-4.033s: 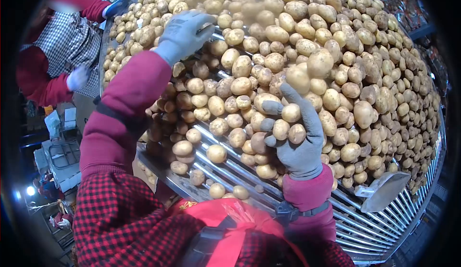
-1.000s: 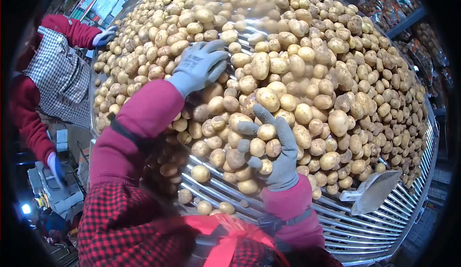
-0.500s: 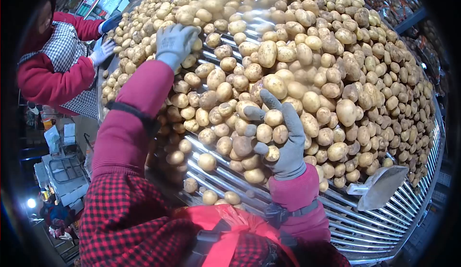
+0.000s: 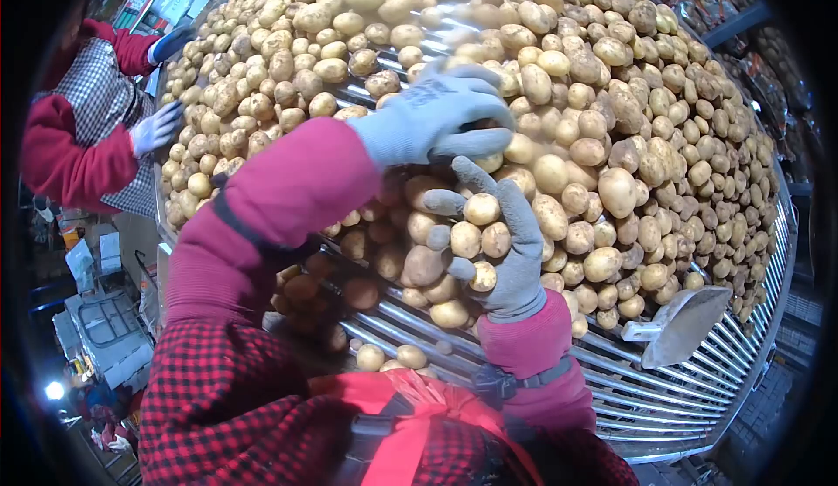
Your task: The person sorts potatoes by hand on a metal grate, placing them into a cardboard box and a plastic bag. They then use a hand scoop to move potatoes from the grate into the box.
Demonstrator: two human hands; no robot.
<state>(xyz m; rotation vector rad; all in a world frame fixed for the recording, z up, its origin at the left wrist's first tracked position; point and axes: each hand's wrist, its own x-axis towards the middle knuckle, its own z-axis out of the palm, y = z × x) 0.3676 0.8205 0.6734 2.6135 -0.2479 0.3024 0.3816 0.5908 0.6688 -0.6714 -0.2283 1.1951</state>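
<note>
My right hand [image 4: 506, 276], in a grey glove, is cupped palm up with several small potatoes [image 4: 465, 240] in its palm and fingers. My left hand [image 4: 432, 115], in a light grey-blue glove, is curled just above and left of the right hand's fingertips, over the potato pile [image 4: 611, 102]. Its fingers bend toward the thumb around a dark gap; whatever they hold, if anything, is hidden. Potatoes of mixed sizes lie all around both hands, on a rack of metal bars [image 4: 646, 399].
A metal scoop [image 4: 685, 327] with a pale handle rests on the bars at right. Across the left edge a co-worker in a checked apron [image 4: 96, 84] has gloved hands [image 4: 157, 128] at the pile. Boxes and a folded grey crate [image 4: 109, 324] stand at lower left.
My left hand has left the far-left potatoes and moved right and nearer, beside my right hand. The right hand keeps its potatoes. The view has shifted slightly.
</note>
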